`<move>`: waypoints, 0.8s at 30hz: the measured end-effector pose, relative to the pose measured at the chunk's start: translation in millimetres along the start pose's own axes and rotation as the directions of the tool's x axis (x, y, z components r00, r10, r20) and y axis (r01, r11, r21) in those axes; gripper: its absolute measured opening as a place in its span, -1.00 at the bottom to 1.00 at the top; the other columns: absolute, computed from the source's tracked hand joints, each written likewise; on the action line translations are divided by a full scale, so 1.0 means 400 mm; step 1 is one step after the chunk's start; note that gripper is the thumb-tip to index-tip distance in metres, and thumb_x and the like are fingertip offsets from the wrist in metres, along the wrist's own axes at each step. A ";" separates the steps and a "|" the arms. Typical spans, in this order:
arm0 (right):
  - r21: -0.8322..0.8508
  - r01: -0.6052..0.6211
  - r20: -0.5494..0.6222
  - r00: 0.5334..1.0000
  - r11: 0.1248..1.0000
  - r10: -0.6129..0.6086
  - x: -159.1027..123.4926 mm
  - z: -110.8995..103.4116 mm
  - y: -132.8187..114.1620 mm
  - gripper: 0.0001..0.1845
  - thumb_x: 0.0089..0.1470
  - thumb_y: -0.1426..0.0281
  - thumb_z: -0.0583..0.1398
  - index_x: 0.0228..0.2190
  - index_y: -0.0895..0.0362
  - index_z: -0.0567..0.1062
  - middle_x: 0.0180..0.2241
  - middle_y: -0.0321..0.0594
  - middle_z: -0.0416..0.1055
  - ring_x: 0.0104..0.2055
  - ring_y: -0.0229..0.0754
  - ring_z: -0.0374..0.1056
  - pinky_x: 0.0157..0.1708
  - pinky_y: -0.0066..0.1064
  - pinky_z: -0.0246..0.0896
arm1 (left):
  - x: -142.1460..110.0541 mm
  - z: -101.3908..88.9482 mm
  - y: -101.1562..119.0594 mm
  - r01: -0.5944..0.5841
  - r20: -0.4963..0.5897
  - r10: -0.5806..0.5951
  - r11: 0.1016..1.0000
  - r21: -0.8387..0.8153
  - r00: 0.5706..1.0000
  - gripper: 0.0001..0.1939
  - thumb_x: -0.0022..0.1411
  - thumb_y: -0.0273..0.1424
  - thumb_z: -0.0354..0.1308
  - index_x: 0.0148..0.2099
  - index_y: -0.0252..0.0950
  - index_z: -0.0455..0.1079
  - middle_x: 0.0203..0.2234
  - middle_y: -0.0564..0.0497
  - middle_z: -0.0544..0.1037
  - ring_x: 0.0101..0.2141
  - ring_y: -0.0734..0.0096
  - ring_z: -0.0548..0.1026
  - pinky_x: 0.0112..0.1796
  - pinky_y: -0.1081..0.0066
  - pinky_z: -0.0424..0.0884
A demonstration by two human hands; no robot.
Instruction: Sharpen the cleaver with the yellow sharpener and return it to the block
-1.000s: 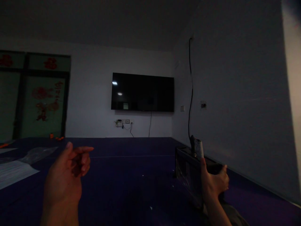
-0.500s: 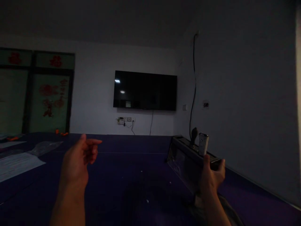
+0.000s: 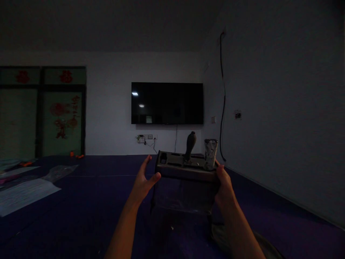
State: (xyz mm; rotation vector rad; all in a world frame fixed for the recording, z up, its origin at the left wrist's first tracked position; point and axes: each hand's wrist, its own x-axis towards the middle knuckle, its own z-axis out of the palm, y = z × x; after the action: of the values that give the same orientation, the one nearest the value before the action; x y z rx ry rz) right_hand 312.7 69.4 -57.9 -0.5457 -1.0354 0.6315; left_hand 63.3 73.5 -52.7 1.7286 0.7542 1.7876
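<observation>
A dark box-shaped unit with clear plastic film hanging below its front is held up over the table in the middle of the head view. From its top rise a ribbed dark knob on a lever and a short upright block wrapped in shiny film. My right hand grips the unit's right end, thumb at the top edge. My left hand is at its left end, thumb and fingers spread; I cannot tell whether the thumb touches the unit.
The purple table stretches to the back wall. At left lie white paper sheets, a clear plastic bag and small orange items. A dark strap-like thing lies under my right forearm. The wall closes off the right side.
The unit has swung from the right toward the middle and now faces me more squarely. My left hand has moved right to its left end, its fingers opening. My right hand keeps its hold.
</observation>
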 end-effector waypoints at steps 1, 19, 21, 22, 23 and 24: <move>0.078 -0.065 0.062 0.996 0.995 0.060 -0.007 0.013 0.001 -0.14 -0.14 -0.11 0.15 0.09 0.14 0.25 -0.14 -0.10 0.48 -0.05 0.09 0.34 -0.06 -0.09 0.22 | -0.004 0.005 0.002 -0.013 0.023 0.015 0.998 -0.057 1.000 -0.06 -0.17 0.03 0.25 0.20 -0.30 0.08 0.16 -0.18 0.18 0.17 0.11 0.09 0.14 0.20 -0.01; -0.422 -0.041 0.049 0.997 0.906 0.068 0.021 -0.027 0.070 -0.47 -0.05 0.07 0.18 -0.07 0.09 0.44 -0.13 -0.10 0.47 -0.03 -0.02 0.33 -0.02 -0.15 0.17 | -0.014 -0.126 0.034 0.003 -0.520 0.011 1.000 0.026 0.854 -0.33 -0.30 -0.18 0.34 -0.09 -0.32 0.32 -0.24 -0.03 0.48 -0.14 0.19 0.42 -0.08 0.30 0.31; -0.614 -0.067 0.020 0.995 0.787 0.101 0.031 -0.080 0.098 -0.61 -0.03 0.17 0.20 -0.18 0.11 0.50 -0.30 -0.17 0.52 -0.17 -0.04 0.41 -0.12 -0.19 0.27 | -0.017 -0.154 0.016 0.015 -0.579 0.044 0.995 0.096 0.814 -0.30 -0.32 -0.17 0.35 -0.07 -0.32 0.30 -0.23 -0.04 0.46 -0.14 0.16 0.41 -0.09 0.26 0.32; -0.648 -0.090 -0.015 0.994 0.757 0.105 0.033 -0.110 0.111 -0.68 -0.04 0.23 0.23 -0.26 0.15 0.53 -0.36 -0.17 0.51 -0.23 -0.03 0.42 -0.16 -0.17 0.29 | -0.019 -0.166 0.005 0.020 -0.598 0.058 0.992 0.124 0.800 -0.27 -0.33 -0.15 0.35 -0.06 -0.32 0.29 -0.23 -0.05 0.45 -0.14 0.15 0.41 -0.09 0.24 0.32; -0.681 -0.117 -0.062 0.993 0.723 0.102 0.033 -0.140 0.121 -0.72 -0.05 0.26 0.25 -0.30 0.18 0.53 -0.38 -0.16 0.50 -0.29 -0.04 0.42 -0.21 -0.16 0.31 | -0.021 -0.176 -0.009 0.025 -0.610 0.072 0.988 0.150 0.789 -0.26 -0.33 -0.14 0.35 -0.06 -0.31 0.28 -0.22 -0.05 0.44 -0.15 0.14 0.41 -0.10 0.22 0.32; -0.711 -0.141 -0.126 0.989 0.689 0.073 0.032 -0.170 0.128 -0.73 0.00 0.27 0.23 -0.27 0.19 0.50 -0.33 -0.15 0.48 -0.29 -0.07 0.41 -0.23 -0.15 0.32 | -0.023 -0.186 -0.024 0.030 -0.618 0.085 0.984 0.174 0.782 -0.24 -0.34 -0.13 0.35 -0.05 -0.31 0.27 -0.21 -0.06 0.43 -0.15 0.13 0.40 -0.09 0.19 0.32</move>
State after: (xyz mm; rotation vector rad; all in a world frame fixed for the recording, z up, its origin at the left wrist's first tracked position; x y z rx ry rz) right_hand 367.5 106.3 -113.0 -1.3301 -1.1601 0.2664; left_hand -10.7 71.8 -67.7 1.2193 1.1864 2.4141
